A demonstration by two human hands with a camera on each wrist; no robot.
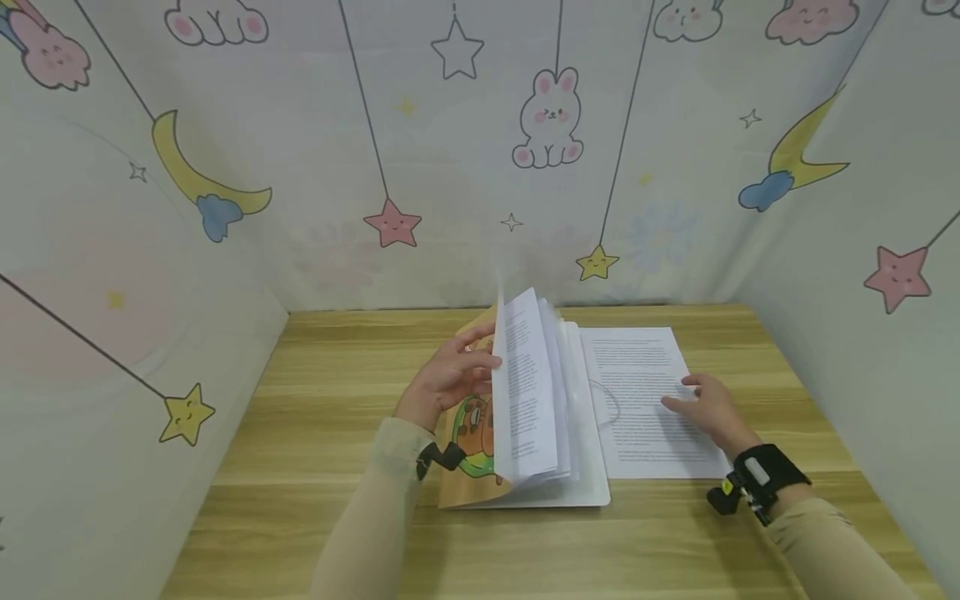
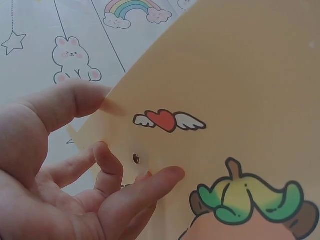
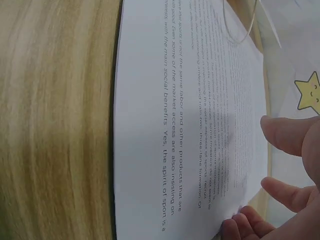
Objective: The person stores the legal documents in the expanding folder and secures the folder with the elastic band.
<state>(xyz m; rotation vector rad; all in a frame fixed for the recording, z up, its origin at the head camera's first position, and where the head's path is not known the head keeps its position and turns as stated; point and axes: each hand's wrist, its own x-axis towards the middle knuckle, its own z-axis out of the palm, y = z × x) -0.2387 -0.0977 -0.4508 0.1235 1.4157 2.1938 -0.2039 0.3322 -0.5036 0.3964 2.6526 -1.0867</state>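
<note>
A document folder (image 1: 592, 467) with an orange-tan cartoon cover (image 1: 457, 483) stands partly open on the table. Its cover and several printed pages (image 1: 528, 392) are raised. At the cover's free edge is my left hand (image 1: 450, 375), thumb at the edge and fingers against the outside. In the left wrist view the cover (image 2: 240, 100) shows a winged heart and a small hole by the fingertips. Right of the folder lies a printed sheet stack (image 1: 637, 400). My right hand (image 1: 708, 408) is at its right side, thumb and index finger apart, other fingertips at the paper edge (image 3: 150, 200).
The wooden table (image 1: 337, 417) is enclosed by white cloth walls (image 1: 465, 167) with cartoon stars, moons and rabbits. A thin clear loop (image 1: 613, 408) sticks out from the folder over the sheets. Each wrist wears a black strap (image 1: 772, 475) with a small camera.
</note>
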